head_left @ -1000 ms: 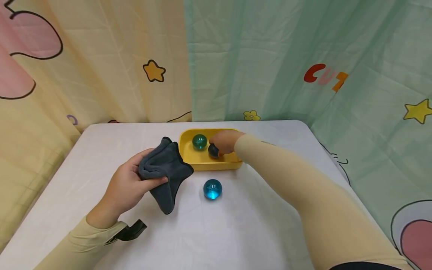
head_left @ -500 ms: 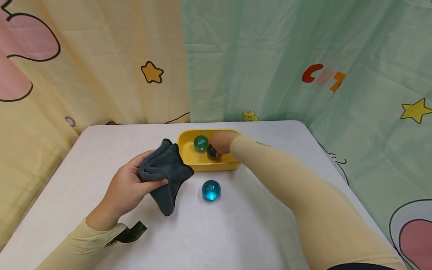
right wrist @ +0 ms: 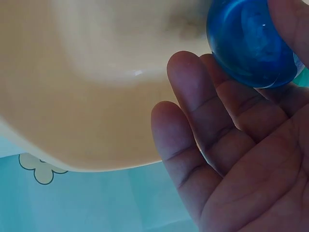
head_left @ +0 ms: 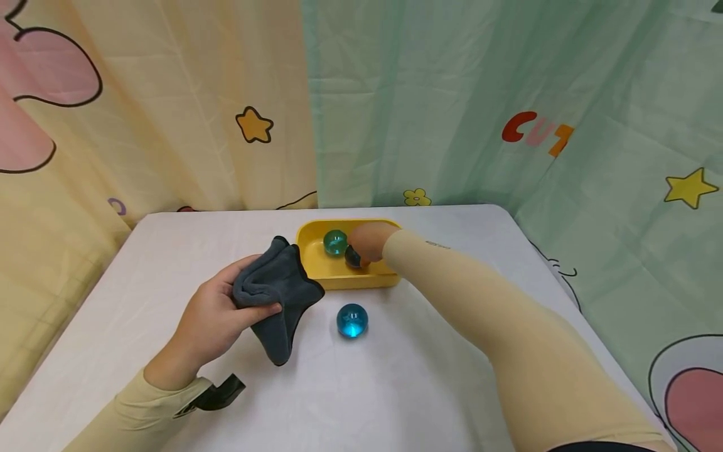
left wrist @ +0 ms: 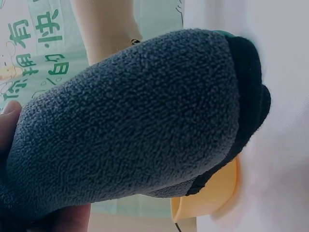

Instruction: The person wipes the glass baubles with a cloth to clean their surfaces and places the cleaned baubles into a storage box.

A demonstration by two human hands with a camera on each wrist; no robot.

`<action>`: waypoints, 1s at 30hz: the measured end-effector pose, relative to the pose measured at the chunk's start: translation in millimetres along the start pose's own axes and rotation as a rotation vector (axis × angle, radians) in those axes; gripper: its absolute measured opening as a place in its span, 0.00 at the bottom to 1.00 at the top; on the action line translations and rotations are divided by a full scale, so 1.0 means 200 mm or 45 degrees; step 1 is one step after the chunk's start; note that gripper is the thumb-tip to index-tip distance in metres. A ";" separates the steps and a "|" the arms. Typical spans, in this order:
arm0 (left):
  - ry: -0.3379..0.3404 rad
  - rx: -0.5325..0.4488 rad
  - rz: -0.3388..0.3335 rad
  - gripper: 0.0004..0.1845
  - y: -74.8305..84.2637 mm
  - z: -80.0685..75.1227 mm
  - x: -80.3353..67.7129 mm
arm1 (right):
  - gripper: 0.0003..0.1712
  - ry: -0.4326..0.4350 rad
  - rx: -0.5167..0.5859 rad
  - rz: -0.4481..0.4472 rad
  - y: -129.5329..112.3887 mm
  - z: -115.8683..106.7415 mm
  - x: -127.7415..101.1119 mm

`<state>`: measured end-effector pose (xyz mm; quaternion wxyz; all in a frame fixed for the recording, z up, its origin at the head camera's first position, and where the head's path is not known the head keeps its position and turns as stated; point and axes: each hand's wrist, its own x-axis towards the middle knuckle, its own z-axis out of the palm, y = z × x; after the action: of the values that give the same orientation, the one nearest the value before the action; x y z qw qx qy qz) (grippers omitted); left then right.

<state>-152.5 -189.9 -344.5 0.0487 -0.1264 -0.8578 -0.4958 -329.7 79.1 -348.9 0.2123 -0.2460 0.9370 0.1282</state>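
My left hand [head_left: 211,320] grips a folded dark grey cloth [head_left: 282,292] with black edging, held above the table left of the yellow tray. That cloth [left wrist: 130,121] fills most of the left wrist view. Inside the tray [head_left: 324,280], my right hand [head_left: 371,240] holds a ball [head_left: 353,257] that looks dark from above. Seen from the right wrist, it is a clear blue glass ball [right wrist: 251,43] between thumb and fingers, with the other fingers spread. A green glass ball [head_left: 336,242] lies in the tray just left of it. Another blue glass ball [head_left: 352,321] sits on the table in front.
The white-covered table [head_left: 407,389] ends at the back against patterned curtains [head_left: 395,125]. My right forearm [head_left: 480,307] crosses over the table's right side. A black strap end [head_left: 223,393] sticks out from my left cuff.
The green ball has shifted slightly right within the tray, nearer the held ball. Both hands keep almost the same place, and the whole head view has drifted a little.
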 end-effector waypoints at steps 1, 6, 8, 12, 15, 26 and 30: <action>-0.004 0.000 -0.001 0.41 0.00 0.00 0.00 | 0.24 -0.003 -0.002 0.005 0.00 0.00 0.00; -0.018 -0.003 -0.013 0.41 0.00 0.01 -0.01 | 0.22 -0.017 0.014 0.027 0.00 0.00 0.00; -0.020 -0.016 -0.015 0.41 -0.01 0.01 -0.01 | 0.24 -0.022 0.040 0.034 0.00 0.00 -0.02; -0.035 -0.055 -0.014 0.41 -0.01 0.02 -0.01 | 0.37 -0.024 0.085 0.053 0.02 -0.01 -0.05; -0.038 -0.052 -0.014 0.41 0.00 0.03 0.00 | 0.40 0.015 0.080 0.040 0.04 -0.02 -0.08; -0.070 -0.035 -0.043 0.42 -0.02 0.04 0.01 | 0.41 0.209 0.209 -0.102 -0.06 -0.06 -0.34; -0.084 -0.032 -0.057 0.42 -0.03 0.04 0.01 | 0.42 0.216 0.182 -0.190 -0.13 0.01 -0.45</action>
<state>-156.0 -184.9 -353.3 0.0077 -0.1242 -0.8552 -0.5032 -244.2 93.5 -311.9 0.1581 -0.3090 0.9375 0.0235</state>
